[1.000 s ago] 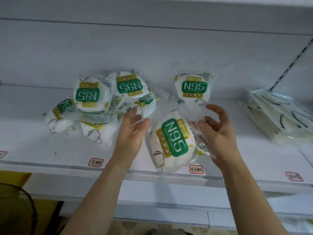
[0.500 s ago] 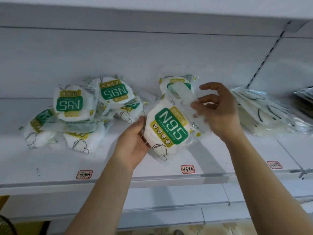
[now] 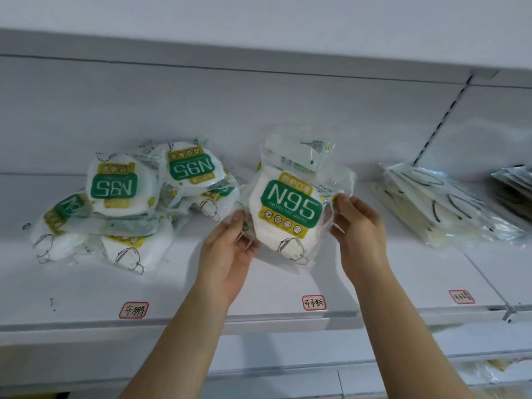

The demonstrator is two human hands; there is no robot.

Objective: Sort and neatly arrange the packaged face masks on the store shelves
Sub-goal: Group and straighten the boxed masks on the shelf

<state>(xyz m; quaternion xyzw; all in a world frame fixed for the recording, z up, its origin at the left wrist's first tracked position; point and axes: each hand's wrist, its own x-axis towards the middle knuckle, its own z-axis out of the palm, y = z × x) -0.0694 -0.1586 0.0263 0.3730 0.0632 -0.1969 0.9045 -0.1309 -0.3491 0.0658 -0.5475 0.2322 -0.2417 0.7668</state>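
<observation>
White shelf fills the view, pale back panel behind it, handwritten price tags stuck along the front lip. Far left, a jumbled heap of N95 packs lies every which way, several labels upside down, packs overlapping one another. Moving across: the left hand pinches the lower left edge of a single N95 pack, thumb on the front film. That pack is raised just above the shelf, label upright and facing out, with another pack standing against the back panel right behind it. The right hand pinches the pack's right edge, so both hands are clamped on the one packet, apart at its sides. Further right, a stack of flat masks sits well apart. Looks like the placing step: next move calls for setting this pack down square in front of the standing one, then returning for the heap.
</observation>
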